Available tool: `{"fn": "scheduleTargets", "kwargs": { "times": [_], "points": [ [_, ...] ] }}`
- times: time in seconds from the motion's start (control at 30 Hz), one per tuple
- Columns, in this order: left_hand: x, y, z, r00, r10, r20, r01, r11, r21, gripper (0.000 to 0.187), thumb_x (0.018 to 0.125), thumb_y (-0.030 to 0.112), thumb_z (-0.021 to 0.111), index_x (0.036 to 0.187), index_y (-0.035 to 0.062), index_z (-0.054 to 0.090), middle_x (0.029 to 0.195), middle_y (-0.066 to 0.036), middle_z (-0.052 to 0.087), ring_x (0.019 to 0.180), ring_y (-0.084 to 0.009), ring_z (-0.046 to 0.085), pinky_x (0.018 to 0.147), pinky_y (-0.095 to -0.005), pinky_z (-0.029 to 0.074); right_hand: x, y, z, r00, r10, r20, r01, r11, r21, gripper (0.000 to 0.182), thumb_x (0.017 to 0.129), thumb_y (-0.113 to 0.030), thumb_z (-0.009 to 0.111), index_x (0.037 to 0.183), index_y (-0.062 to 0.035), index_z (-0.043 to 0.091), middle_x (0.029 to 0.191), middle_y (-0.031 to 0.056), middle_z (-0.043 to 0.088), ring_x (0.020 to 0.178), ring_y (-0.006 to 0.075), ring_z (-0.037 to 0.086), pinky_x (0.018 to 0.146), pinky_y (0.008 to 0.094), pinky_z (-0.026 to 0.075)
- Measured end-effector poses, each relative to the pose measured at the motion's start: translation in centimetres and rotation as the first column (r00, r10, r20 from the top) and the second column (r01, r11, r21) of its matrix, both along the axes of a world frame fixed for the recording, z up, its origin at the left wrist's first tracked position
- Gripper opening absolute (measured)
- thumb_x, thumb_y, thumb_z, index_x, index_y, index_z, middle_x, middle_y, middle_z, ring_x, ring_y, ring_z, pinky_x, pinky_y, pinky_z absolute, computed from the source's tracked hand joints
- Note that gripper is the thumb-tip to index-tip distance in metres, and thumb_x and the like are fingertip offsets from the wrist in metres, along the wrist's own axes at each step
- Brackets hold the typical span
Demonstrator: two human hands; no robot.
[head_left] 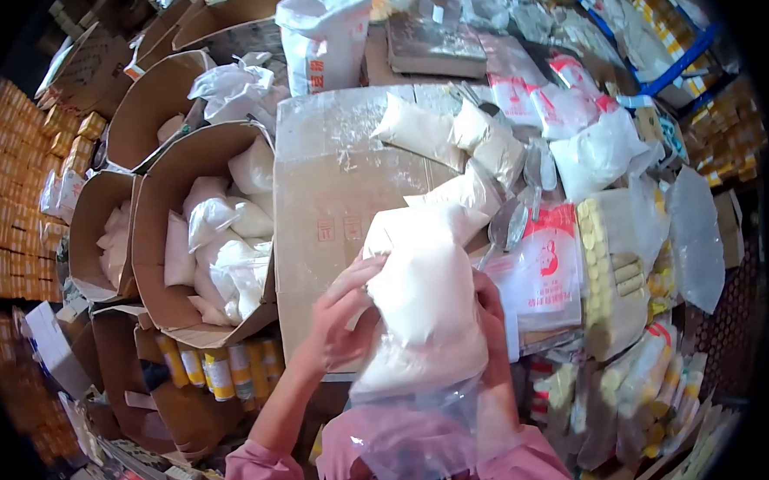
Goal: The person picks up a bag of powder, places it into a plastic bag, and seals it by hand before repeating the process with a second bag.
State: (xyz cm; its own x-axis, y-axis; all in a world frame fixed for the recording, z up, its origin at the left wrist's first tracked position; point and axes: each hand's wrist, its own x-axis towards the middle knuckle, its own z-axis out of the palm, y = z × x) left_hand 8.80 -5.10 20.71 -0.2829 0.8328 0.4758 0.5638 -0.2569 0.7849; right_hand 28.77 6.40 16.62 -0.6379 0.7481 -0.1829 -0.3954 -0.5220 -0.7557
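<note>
"What do your hands have?"

"Your left hand (341, 316) is partly open, its fingers curved against the left side of a plump bag of white powder (422, 294), and it has hold of that side. Your right hand (490, 308) is at the opposite side, in shadow and largely hidden by the bag; I cannot tell how far it is closed."

"And where is the bag?"

"Right in front of your chest, between your two hands, over the near edge of the flat cardboard (316, 174). Its loose, clear plastic end hangs down toward you, before your pink top (348, 450)."

"What lies just past it?"

"Beyond the bag, three filled pouches (418, 125) lie on the far right of the cardboard. Metal scoops (507, 225) rest just beside them, and red-and-white printed bags (543, 275) lie near your right hand."

"Farther out?"

"On your left, an open carton (156, 226) holds more pale, filled bags (218, 214), with yellow-banded containers (219, 375) below. At the far side stands a white sack (326, 34), its top open, left of a grey metal slab (435, 50)."
</note>
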Motion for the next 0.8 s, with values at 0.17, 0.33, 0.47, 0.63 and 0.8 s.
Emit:
{"fn": "scheduleTargets", "kwargs": {
  "times": [0.17, 0.33, 0.47, 0.63, 0.8],
  "points": [
    [0.1, -4.5, 5.6, 0.993, -0.051, -0.104, 0.085, 0.928, 0.362, 0.016, 0.075, -0.007, 0.069, 0.087, 0.0012, 0.064, 0.121, -0.016, 0.062, 0.123, -0.0403, 0.056, 0.107, -0.0563, 0.043, 3.5, 2.0, 9.6, 0.976, 0.201, 0.087, -0.199, 0.646, 0.737, 0.016, 0.079, 0.006, 0.058, 0.085, -0.0053, 0.069, 0.127, 0.013, 0.059, 0.124, 0.0362, 0.047, 0.111, 0.0462, 0.031],
    [0.0, -10.2, 10.6, 0.918, -0.396, -0.007, 0.394, 0.912, 0.115, 0.019, 0.075, -0.007, 0.07, 0.093, 0.001, 0.07, 0.119, -0.013, 0.056, 0.107, -0.0327, 0.056, 0.091, -0.0413, 0.048, 7.0, 2.3, 11.8, 0.832, 0.553, 0.049, -0.358, 0.467, 0.809, 0.025, 0.09, -0.002, 0.055, 0.096, -0.0061, 0.079, 0.12, 0.0121, 0.064, 0.114, 0.0311, 0.06, 0.101, 0.0436, 0.043],
    [1.8, -12.7, 10.7, 0.777, -0.52, 0.354, 0.558, 0.83, -0.005, 0.021, 0.08, -0.008, 0.071, 0.101, -0.0043, 0.067, 0.112, -0.015, 0.06, 0.099, -0.0306, 0.059, 0.084, -0.0354, 0.05, 6.9, 1.6, 11.5, 0.689, 0.725, 0.017, -0.386, 0.347, 0.855, 0.023, 0.091, -0.001, 0.054, 0.099, -0.0001, 0.076, 0.116, 0.0145, 0.064, 0.103, 0.0332, 0.063, 0.095, 0.0399, 0.047],
    [3.3, -14.7, 6.6, 0.663, -0.525, 0.534, 0.701, 0.686, -0.197, 0.027, 0.088, -0.009, 0.062, 0.114, -0.0004, 0.061, 0.104, -0.016, 0.064, 0.094, -0.0363, 0.061, 0.085, -0.0365, 0.049, 7.6, 1.6, 11.2, 0.53, 0.848, -0.004, -0.703, 0.442, 0.557, 0.026, 0.085, 0.009, 0.054, 0.105, 0.0035, 0.07, 0.107, 0.0148, 0.064, 0.099, 0.0332, 0.062, 0.089, 0.0368, 0.047],
    [2.5, -11.8, 8.6, 0.665, -0.738, -0.111, 0.642, 0.642, -0.419, 0.047, 0.079, 0.01, 0.064, 0.125, 0.0052, 0.054, 0.121, -0.015, 0.06, 0.119, -0.0301, 0.056, 0.103, -0.0434, 0.043, 6.8, 3.2, 12.8, 0.341, 0.72, 0.604, -0.858, -0.024, 0.513, 0.027, 0.077, -0.003, 0.065, 0.104, -0.0002, 0.07, 0.097, 0.0164, 0.066, 0.089, 0.033, 0.065, 0.078, 0.0406, 0.052]
  ]
}}
